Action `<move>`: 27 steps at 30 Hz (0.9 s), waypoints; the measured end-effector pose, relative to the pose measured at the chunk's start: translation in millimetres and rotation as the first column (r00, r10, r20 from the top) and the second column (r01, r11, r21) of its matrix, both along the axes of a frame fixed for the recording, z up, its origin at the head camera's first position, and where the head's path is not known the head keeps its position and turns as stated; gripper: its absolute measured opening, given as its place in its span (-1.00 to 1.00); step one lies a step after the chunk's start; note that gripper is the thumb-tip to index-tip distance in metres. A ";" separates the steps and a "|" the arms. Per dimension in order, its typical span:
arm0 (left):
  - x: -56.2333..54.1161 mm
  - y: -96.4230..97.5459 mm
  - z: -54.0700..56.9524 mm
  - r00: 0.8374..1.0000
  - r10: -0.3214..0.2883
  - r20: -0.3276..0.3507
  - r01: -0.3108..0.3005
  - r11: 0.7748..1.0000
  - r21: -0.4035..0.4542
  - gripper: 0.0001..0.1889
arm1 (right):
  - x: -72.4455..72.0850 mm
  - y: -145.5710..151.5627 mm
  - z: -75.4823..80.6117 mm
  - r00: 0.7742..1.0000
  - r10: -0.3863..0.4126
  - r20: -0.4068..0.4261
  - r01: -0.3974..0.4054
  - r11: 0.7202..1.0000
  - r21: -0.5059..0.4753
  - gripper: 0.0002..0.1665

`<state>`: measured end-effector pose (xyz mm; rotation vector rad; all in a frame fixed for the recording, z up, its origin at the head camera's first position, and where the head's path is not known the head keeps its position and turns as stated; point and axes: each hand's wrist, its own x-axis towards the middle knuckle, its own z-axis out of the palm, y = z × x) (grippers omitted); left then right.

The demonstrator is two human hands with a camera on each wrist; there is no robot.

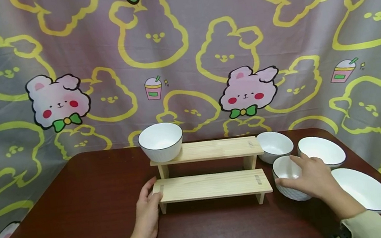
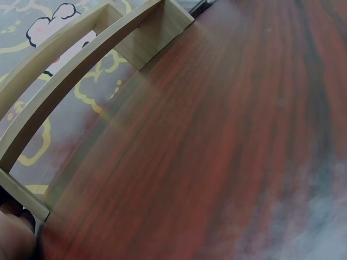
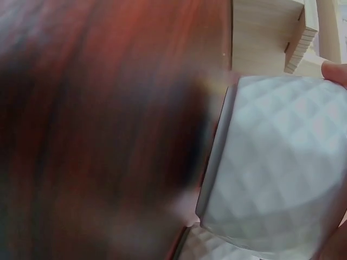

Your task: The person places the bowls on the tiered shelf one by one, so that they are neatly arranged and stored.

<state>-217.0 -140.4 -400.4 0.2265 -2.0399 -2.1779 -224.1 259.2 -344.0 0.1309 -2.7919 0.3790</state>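
Observation:
At the left end of a two-tier wooden shelf (image 1: 214,186), my left hand (image 1: 145,210) grips the lower board's corner. In the left wrist view, a finger (image 2: 15,235) shows beside the pale wood. My right hand (image 1: 313,175) grips a small white bowl (image 1: 287,168) by its rim, to the right of the shelf. Its outside has a quilted diamond pattern, plain in the right wrist view, where the bowl (image 3: 276,162) shows its side and foot. A larger white bowl (image 1: 162,143) with a dark rim stands on the left end of the upper board (image 1: 216,149).
Behind the held bowl stands another white bowl (image 1: 274,145). Two wide, dark-rimmed white dishes (image 1: 321,151) are at the right, the nearer dish (image 1: 362,188) partly behind my right forearm. A patterned curtain (image 1: 181,55) hangs behind the brown table (image 1: 80,216).

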 end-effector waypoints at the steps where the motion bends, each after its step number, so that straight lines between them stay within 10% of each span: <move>1: -0.2 -0.2 0.2 1.000 0.001 0.000 -0.001 1.000 -0.001 -0.45 | -0.1 -0.2 1.1 1.000 0.000 0.001 0.000 1.000 0.000 0.10; 27: -1.5 1.4 -1.7 1.000 -0.002 -0.001 0.002 1.000 0.015 -0.44 | 7.5 -6.7 33.7 1.000 -0.014 0.027 0.015 1.000 -0.016 0.05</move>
